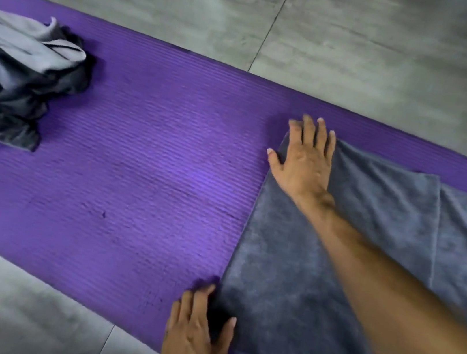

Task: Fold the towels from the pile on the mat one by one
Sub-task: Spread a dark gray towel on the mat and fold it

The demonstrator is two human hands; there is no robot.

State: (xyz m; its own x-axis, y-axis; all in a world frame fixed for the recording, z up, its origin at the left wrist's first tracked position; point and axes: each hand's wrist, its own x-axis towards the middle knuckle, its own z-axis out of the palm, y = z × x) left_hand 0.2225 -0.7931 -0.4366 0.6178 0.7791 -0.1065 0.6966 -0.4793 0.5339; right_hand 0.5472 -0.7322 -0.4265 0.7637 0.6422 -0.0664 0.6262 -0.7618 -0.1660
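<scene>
The grey terry towel (316, 280) is spread flat on the right part of the purple mat (143, 163), with one flap already doubled over at its right side; the pile of unfolded towels (14, 74) is heaped at the mat's far left. The right hand (307, 160) is pressed flat, fingers spread, on the towel's far-left corner, while the left hand (197, 332) is laid with straight fingers at the near-left corner. The cloth is judged soft, light and limp, best pinched at both left corners.

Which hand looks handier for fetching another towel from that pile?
Probably the left hand: it rests at the spread towel's near corner, on the pile's side. The right hand reaches across, pressing the far corner.
</scene>
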